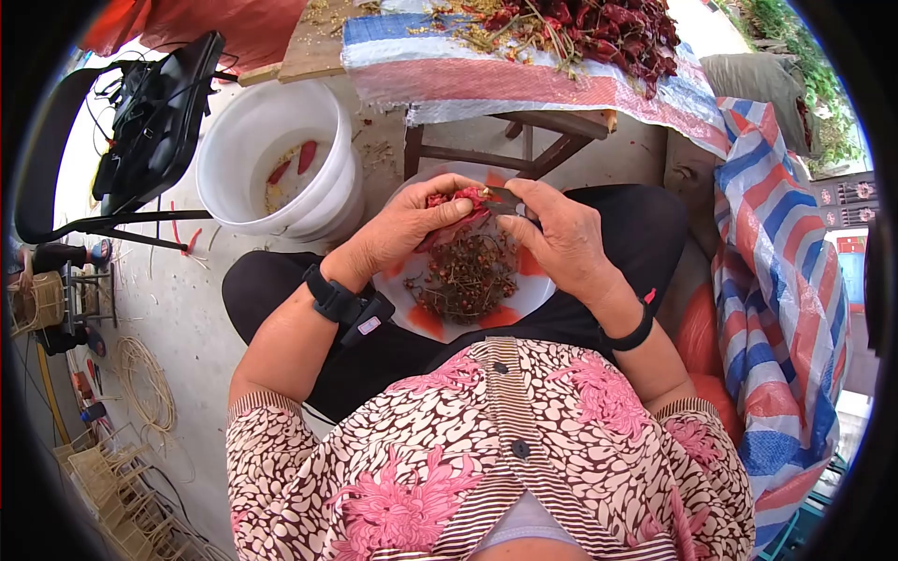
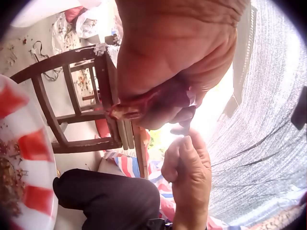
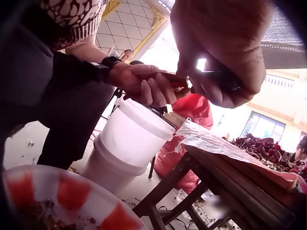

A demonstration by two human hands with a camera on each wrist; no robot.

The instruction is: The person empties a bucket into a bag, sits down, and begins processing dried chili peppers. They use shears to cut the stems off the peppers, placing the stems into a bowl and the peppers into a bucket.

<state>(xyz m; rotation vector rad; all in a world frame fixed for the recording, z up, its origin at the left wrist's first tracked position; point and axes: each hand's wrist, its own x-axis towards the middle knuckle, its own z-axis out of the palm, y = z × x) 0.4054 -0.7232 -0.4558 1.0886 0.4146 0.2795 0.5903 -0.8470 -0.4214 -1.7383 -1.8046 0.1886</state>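
Observation:
Above a red-and-white basin (image 1: 426,323) of stems and seeds, the left hand (image 1: 412,224) grips a dried red chili (image 1: 449,213), seen also as a chili (image 2: 139,106) in the left wrist view. The right hand (image 1: 566,238) holds a small dark-handled tool (image 1: 510,198), its metal end against the chili's stem end. In the right wrist view the right hand (image 3: 225,52) curls round the dark handle (image 3: 223,79), and the left hand (image 3: 148,86) has the chili (image 3: 168,79) lengthwise in its fingers.
A white bucket (image 1: 215,173) with a few red chilies stands at the left. Ahead, a striped sheet (image 1: 524,84) covers a wooden stand (image 1: 468,154) bearing a heap of dried chilies (image 1: 608,37). A black chair (image 1: 154,131) is far left; striped cloth (image 1: 776,280) hangs at the right.

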